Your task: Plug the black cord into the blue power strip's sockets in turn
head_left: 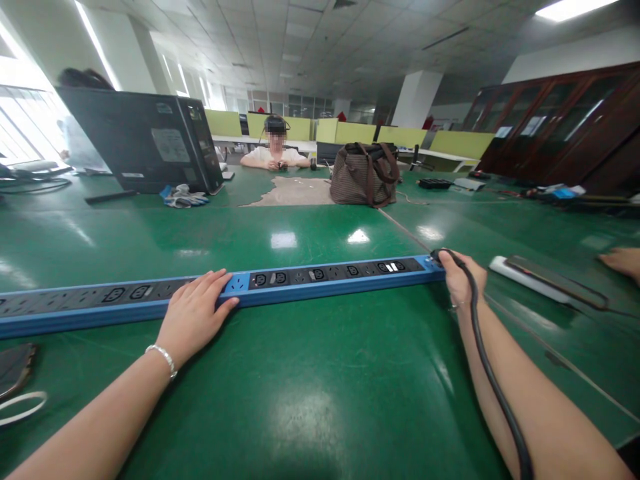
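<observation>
A long blue power strip (305, 292) with black socket panels lies across the green table, running past the left edge of view. My left hand (197, 307) rests on top of it, left of the blue middle section. Its fingers are stretched out over the strip, with the thumb apart along the near edge. At the strip's right end, my right hand (463, 277) is closed around the end of a thick black power cord (483, 347). That cord trails down over my right forearm. The join between cord and strip is partly hidden by my fingers.
A white power strip (530, 280) with a dark phone-like slab lies at right, near another person's hand (623, 261). Farther back are a brown bag (364, 175), gloves (184, 195), a black computer case (150, 140) and a seated person (276, 150). A phone (15, 370) lies at lower left.
</observation>
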